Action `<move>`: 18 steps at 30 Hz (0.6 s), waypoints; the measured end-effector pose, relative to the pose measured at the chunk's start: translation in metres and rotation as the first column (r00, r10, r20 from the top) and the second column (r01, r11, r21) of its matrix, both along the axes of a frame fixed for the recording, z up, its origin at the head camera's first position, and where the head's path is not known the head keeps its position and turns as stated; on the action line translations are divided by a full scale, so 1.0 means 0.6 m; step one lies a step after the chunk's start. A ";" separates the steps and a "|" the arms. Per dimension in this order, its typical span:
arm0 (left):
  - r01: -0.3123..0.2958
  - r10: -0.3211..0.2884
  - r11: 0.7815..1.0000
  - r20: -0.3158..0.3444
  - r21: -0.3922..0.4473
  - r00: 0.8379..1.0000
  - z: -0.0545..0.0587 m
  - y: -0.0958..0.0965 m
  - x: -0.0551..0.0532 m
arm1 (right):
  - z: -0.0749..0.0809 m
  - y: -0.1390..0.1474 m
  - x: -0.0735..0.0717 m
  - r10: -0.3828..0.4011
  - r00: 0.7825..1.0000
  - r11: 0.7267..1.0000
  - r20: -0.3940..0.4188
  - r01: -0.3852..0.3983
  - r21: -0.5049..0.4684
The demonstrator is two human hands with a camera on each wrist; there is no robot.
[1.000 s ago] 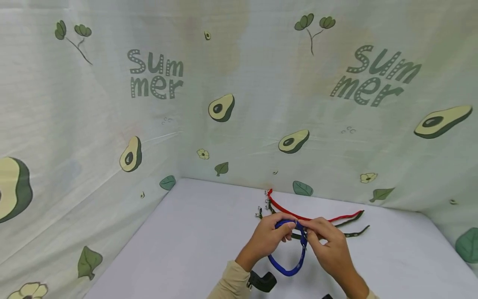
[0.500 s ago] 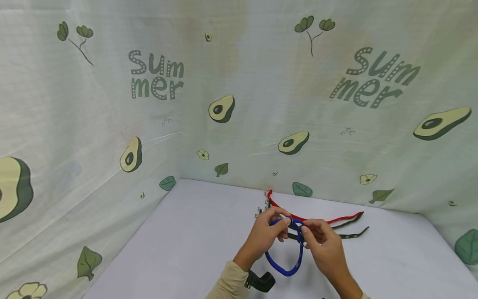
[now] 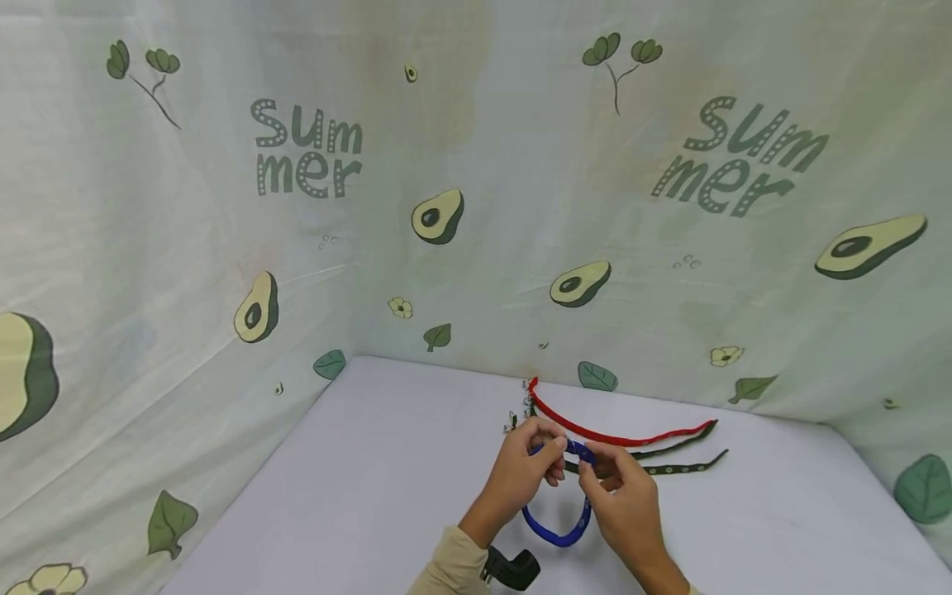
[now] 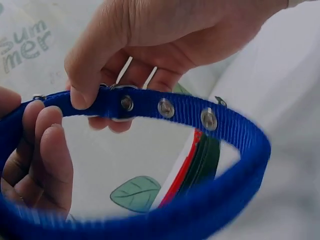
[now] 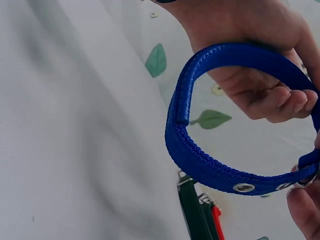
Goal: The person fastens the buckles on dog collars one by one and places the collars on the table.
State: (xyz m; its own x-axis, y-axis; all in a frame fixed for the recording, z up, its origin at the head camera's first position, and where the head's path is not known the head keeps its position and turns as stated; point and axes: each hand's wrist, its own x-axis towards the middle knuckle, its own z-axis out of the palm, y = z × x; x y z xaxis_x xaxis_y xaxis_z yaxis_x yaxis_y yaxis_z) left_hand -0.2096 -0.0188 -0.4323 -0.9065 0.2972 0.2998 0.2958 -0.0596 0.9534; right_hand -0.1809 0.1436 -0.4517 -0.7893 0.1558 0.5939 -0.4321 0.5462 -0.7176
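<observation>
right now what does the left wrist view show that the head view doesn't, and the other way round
Only left wrist: distinct silver eyelets and two thin silver bars.
Only head: avocado prints, a tan sleeve and a black device.
Both: left hand and right hand holding the blue collar, plus a red strap, dark green strap and "summer" lettering.

White tabletop lay open to the left of a person's left hand and to the right of the right hand. A blue collar, pinched by both, barred the gap between them, though its loop left an opening. A black device jutted beside the left sleeve, while a red strap and dark green straps obstructed the way just beyond the hands.
</observation>
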 end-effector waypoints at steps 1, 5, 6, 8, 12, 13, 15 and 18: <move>0.007 -0.007 1.000 0.001 -0.015 1.000 -0.001 -0.002 -0.001 | -0.001 -0.001 -0.001 -0.010 1.000 1.000 -0.006 0.010 0.001; 0.003 -0.004 0.988 -0.005 -0.151 1.000 -0.001 -0.016 -0.004 | -0.005 -0.002 -0.005 -0.051 0.999 0.998 -0.011 0.052 0.019; -0.020 0.016 0.977 -0.020 -0.212 1.000 -0.001 -0.020 -0.005 | -0.007 -0.003 -0.005 -0.059 0.998 0.998 -0.003 0.059 0.025; -0.088 0.066 0.933 -0.075 -0.350 0.995 -0.001 -0.028 -0.005 | -0.009 -0.004 -0.004 -0.065 0.998 0.997 0.023 0.065 0.039; -0.224 0.121 0.812 -0.221 -0.539 0.968 0.006 -0.042 -0.002 | -0.014 -0.008 -0.003 -0.061 0.993 0.998 0.101 0.057 0.040; -0.242 0.122 0.795 -0.245 -0.556 0.962 0.007 -0.044 -0.001 | -0.015 -0.009 -0.003 -0.057 0.991 0.998 0.120 0.053 0.032; -0.250 0.118 0.792 -0.261 -0.558 0.958 0.010 -0.048 -0.002 | -0.016 -0.012 -0.004 -0.051 0.987 0.999 0.155 0.050 0.011; -0.234 0.115 0.809 -0.245 -0.540 0.963 0.009 -0.053 -0.005 | -0.015 -0.016 -0.004 -0.034 0.978 0.999 0.206 0.040 -0.029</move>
